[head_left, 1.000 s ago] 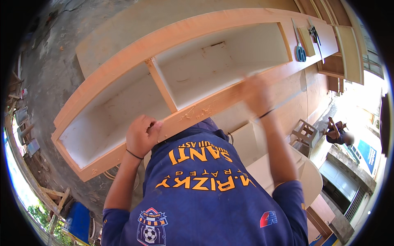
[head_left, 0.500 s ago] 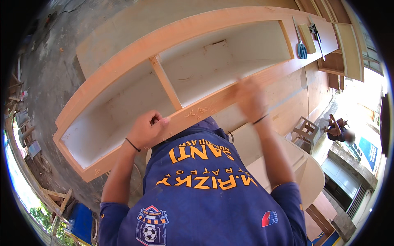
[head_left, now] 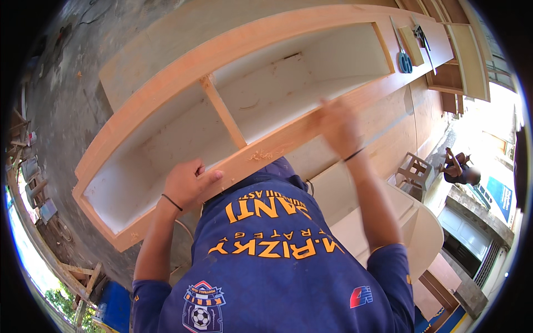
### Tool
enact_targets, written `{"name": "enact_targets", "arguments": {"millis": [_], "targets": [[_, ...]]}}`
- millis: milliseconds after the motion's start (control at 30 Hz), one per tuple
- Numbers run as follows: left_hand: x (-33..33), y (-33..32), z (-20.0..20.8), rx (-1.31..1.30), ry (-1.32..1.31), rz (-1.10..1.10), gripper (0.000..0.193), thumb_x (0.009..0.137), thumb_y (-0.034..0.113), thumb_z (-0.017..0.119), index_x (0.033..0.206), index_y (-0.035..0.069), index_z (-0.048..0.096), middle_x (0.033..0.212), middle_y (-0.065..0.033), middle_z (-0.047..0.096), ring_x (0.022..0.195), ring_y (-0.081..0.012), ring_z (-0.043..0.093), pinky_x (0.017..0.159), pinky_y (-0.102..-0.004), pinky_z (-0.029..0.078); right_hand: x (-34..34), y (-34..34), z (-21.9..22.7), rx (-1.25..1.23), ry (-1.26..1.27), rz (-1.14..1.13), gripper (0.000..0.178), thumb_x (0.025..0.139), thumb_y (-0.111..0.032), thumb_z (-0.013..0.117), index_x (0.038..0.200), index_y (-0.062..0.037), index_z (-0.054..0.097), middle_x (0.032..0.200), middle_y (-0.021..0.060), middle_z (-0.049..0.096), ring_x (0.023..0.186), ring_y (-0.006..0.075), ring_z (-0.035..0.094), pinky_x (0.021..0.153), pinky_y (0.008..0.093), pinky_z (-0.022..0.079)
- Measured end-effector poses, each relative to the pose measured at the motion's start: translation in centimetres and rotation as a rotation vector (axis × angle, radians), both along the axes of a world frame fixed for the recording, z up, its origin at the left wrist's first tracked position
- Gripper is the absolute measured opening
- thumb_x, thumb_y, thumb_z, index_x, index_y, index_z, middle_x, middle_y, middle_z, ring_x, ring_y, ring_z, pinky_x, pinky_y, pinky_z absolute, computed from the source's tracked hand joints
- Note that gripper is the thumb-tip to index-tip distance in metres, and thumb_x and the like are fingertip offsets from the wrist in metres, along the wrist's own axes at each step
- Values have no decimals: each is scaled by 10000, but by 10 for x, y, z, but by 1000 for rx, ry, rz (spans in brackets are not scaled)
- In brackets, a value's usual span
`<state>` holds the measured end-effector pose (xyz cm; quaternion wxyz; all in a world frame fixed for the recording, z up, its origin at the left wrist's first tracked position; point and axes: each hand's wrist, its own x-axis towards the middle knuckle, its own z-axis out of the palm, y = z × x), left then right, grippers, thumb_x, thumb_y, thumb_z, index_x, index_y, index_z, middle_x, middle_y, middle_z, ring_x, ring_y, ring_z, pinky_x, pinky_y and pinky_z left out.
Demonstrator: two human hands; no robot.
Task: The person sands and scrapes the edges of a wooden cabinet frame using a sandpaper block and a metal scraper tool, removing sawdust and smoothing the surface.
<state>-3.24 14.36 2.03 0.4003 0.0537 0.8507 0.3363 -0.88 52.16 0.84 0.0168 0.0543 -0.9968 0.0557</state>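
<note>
"What's at the far left?"
"A blue object [head_left: 115,308], low near the rim. Then comes the left hand [head_left: 190,182], at the near rail [head_left: 300,134] of a long wooden frame [head_left: 222,44]."
"How are its fingers?"
"Curled in narrow, the thumb lying along the rail. Their tips are hidden, so I can't tell whether they grip it."
"And the frame itself?"
"It lies across, in front of the person's dark blue shirt [head_left: 288,277], slanting up toward the right. 1 divider [head_left: 222,111] parts 2 white-lined compartments. Just right of the divider's near end, curled shavings [head_left: 265,155] lie on the near rail."
"The right hand [head_left: 341,127]?"
"Farther along that rail, blurred. I can't tell how its fingers stand or whether they hold anything."
"Beyond that?"
"On the frame's right end, side by side: scissors [head_left: 405,62] with blue-green handles, a pale wooden block [head_left: 410,44] and a dark tool [head_left: 420,36]. Farther right, below them in view, are a stool [head_left: 415,171] and 1 other person [head_left: 458,171]."
</note>
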Motion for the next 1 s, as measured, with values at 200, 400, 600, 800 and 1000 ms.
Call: {"name": "enact_targets", "arguments": {"millis": [200, 400, 600, 800, 1000], "targets": [[0, -8, -5, 21, 48, -41, 615, 739, 569, 733, 678, 2, 503, 624, -172, 525, 587, -320, 481, 559, -404, 402, 12, -127, 45, -397, -224, 144, 362, 807, -44, 554, 1158, -87, 633, 892, 153, 599, 888, 328, 601, 789, 445, 507], [-1, -1, -1, 63, 114, -62, 650, 682, 586, 773, 652, 10, 473, 609, -161, 498, 581, -317, 461, 545, -402, 377, -25, 61, 25, 73, 13, -242, 408, 802, -37, 568, 1206, -46, 629, 846, 159, 587, 747, 341, 586, 701, 440, 500], [0, -6, -5, 73, 103, -52, 646, 672, 555, 794, 649, 9, 450, 595, -146, 465, 570, -287, 403, 532, -393, 354, 10, -59, 32, -102, -44, 21, 396, 819, -27, 537, 1201, -52, 639, 835, 163, 578, 782, 354, 588, 728, 442, 510], [0, -1, -2, 81, 68, -26, 645, 675, 546, 792, 651, 2, 448, 573, -137, 423, 558, -268, 365, 522, -388, 348, -19, 49, 40, 36, -22, -317, 381, 843, -23, 486, 1190, -48, 641, 865, 198, 604, 827, 382, 597, 757, 469, 501], [2, -5, -5, 56, 68, -22, 653, 693, 576, 763, 649, 4, 451, 575, -143, 432, 555, -272, 379, 523, -388, 353, 10, -71, 58, -245, -264, -11, 376, 864, -35, 501, 1205, -96, 648, 853, 181, 598, 801, 356, 589, 742, 447, 503]]}}
